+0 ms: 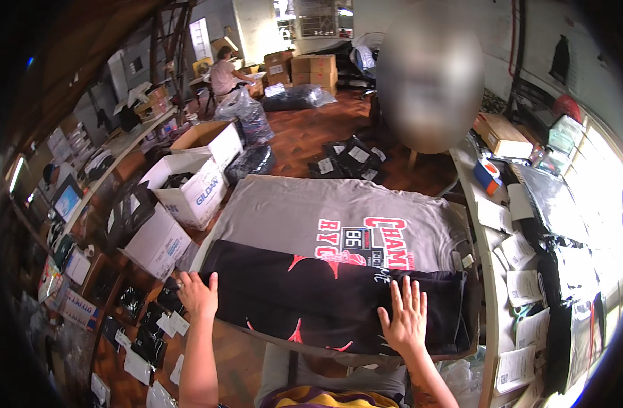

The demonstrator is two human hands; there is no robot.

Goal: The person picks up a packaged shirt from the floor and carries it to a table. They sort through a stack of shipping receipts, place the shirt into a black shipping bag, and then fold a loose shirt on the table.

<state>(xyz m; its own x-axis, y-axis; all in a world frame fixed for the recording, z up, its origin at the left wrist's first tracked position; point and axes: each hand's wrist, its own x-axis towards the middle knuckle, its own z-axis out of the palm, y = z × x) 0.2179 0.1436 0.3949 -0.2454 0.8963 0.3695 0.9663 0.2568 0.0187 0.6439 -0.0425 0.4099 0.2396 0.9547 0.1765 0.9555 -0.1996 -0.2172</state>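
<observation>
A black shirt with red and white print lies folded into a long band across the near half of a grey printed T-shirt. The grey one is spread flat beneath it, with large red-and-white lettering and a scoreboard print showing. My left hand is at the left end of the black band, fingers apart, holding nothing. Flat on the black fabric towards its right end rests my right hand, palm down with fingers spread. Under the shirts, the supporting surface is mostly hidden.
Open cardboard boxes stand at the left. A side table at the right holds papers, a tape dispenser and black plastic bags. Black packages lie on the floor beyond. A person sits at the back; another is at far left.
</observation>
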